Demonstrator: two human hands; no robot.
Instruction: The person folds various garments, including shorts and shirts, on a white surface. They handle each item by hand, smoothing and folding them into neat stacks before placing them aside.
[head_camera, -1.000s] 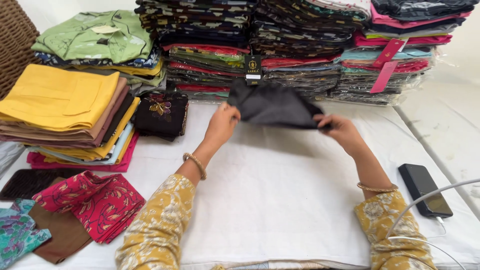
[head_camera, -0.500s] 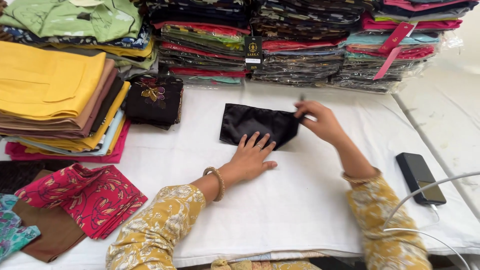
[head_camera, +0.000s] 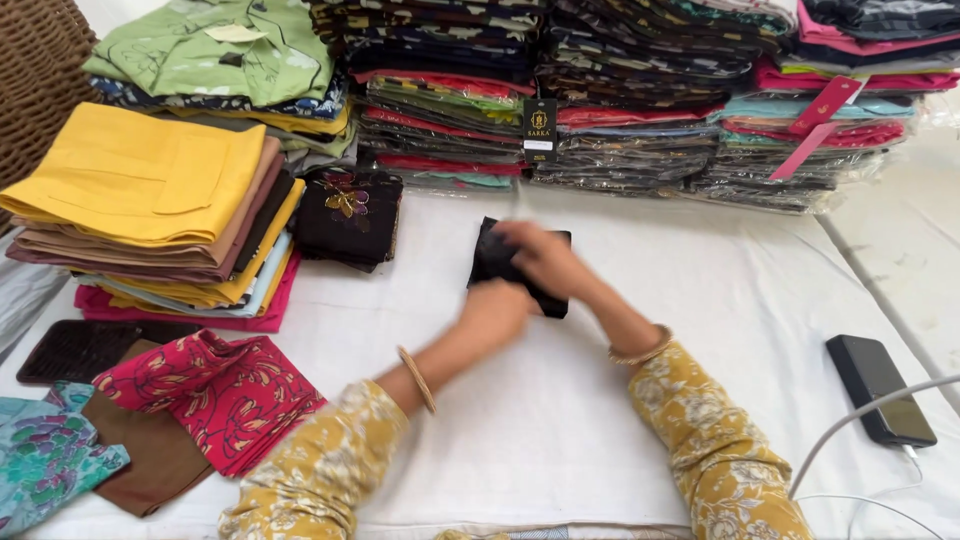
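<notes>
Grip unclear from blur: left hand (head_camera: 497, 308), right hand (head_camera: 545, 258) on folded black cloth (head_camera: 490, 255), white table (head_camera: 700, 300).

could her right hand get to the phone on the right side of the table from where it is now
Probably yes. The right hand rests on the black cloth, and only bare white sheet lies between it and the phone.

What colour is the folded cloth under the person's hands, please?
Black folded cloth, plain as far as visible; head view.
</notes>
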